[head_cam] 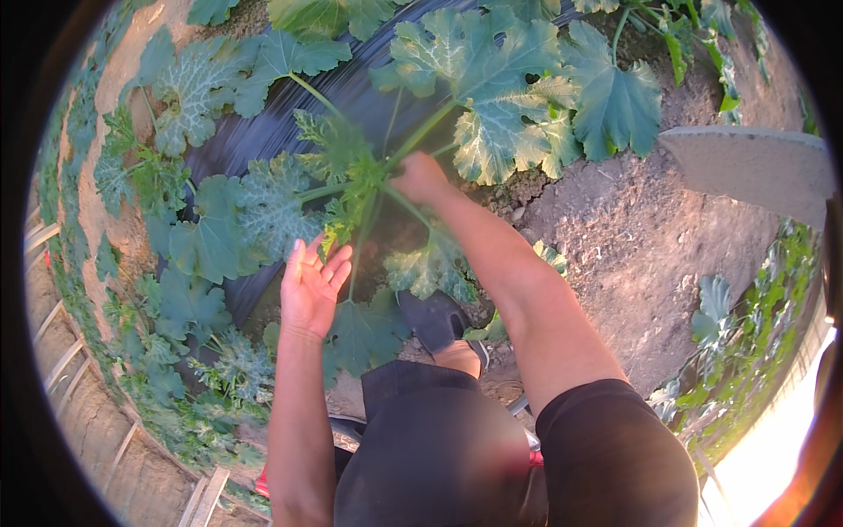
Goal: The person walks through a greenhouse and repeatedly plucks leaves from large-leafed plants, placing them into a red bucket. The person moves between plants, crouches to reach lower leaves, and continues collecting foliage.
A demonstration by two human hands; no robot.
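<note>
A squash plant with lobed, pale-mottled leaves spreads out before me. My left hand is palm up with its fingers apart, just under a small yellow-green leaf near the plant's middle; it grips nothing that I can see. My right hand reaches in among the leaf stalks at the plant's centre, its fingers curled and partly hidden by stalks. Whether it holds a stalk I cannot tell. A large leaf stands above and to the right of that hand.
Dark plastic mulch film lies beneath the plants. My shoe rests on the soil by the stalks. Dry soil lies to the right, with a pale curved slab above it. More leafy plants grow at the lower left.
</note>
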